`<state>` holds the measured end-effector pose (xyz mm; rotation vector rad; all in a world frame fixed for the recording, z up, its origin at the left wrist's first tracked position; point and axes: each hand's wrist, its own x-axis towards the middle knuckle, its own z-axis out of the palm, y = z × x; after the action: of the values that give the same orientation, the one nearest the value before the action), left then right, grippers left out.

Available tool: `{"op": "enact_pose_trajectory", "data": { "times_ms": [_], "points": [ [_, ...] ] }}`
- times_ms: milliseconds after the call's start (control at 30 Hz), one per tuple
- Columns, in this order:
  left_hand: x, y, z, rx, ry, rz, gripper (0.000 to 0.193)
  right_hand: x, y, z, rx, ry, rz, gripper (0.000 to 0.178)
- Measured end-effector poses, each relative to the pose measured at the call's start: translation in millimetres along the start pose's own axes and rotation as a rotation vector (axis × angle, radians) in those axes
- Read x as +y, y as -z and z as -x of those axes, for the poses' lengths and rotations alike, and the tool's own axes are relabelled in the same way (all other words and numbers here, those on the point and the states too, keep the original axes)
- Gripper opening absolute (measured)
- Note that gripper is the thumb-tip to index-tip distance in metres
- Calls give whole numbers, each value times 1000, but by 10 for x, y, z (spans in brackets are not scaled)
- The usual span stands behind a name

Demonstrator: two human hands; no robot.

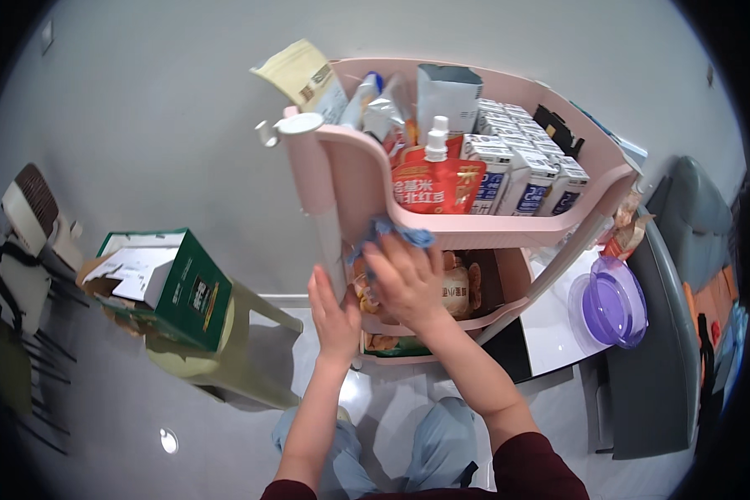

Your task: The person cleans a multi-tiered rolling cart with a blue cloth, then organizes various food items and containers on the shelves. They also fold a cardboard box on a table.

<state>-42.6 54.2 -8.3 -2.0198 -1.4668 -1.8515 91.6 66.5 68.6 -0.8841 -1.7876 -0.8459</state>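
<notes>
A pink tiered cart (pixel 508 223) stands in front of me, its upper tray full of packets and cartons. My right hand (pixel 404 279) presses a crumpled blue cloth (pixel 402 232) against the outer face of that tray, near its left front corner. Part of the cloth is hidden under the fingers. Lower and to the left, my left hand (pixel 335 323) is open, fingers stretched upward beside the cart's white post (pixel 328 242); whether it touches the post I cannot tell. A red spouted pouch (pixel 437 185) stands in the tray just above the cloth.
Left of the cart, a green box (pixel 196 292) with torn flaps sits on a pale green stool (pixel 242 367). At the right, a purple basin (pixel 612 304) rests on a white tabletop (pixel 554 337) beside a grey chair (pixel 650 392). Packaged food (pixel 458 292) fills the lower tier.
</notes>
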Motion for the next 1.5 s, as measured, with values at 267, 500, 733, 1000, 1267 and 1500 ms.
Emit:
{"op": "enact_pose_trajectory", "data": {
  "times_ms": [267, 500, 733, 1000, 1267, 1500],
  "points": [
    [-18, -64, 70, -41, 55, 11, 76, 691, 372, 650, 256, -387, 137, 51],
    [-24, -28, 29, -38, 44, -13, 76, 527, 265, 459, 43, -88, 118, 37],
    [218, 89, -41, -82, 102, -9, 78, 1365, 972, 725, 182, -384, 212, 52],
    [988, 254, -245, 78, -441, -144, 75, 1376, 1719, 252, 501, -437, 52, 53],
    [1661, -166, -1110, -149, -747, -191, 28, 1787, 1495, 97, 461, -679, 9, 54],
    [1472, -396, -1013, -63, -745, -135, 25, 1695, 1370, 624, 331, -619, 158, 62]
  ]
}}
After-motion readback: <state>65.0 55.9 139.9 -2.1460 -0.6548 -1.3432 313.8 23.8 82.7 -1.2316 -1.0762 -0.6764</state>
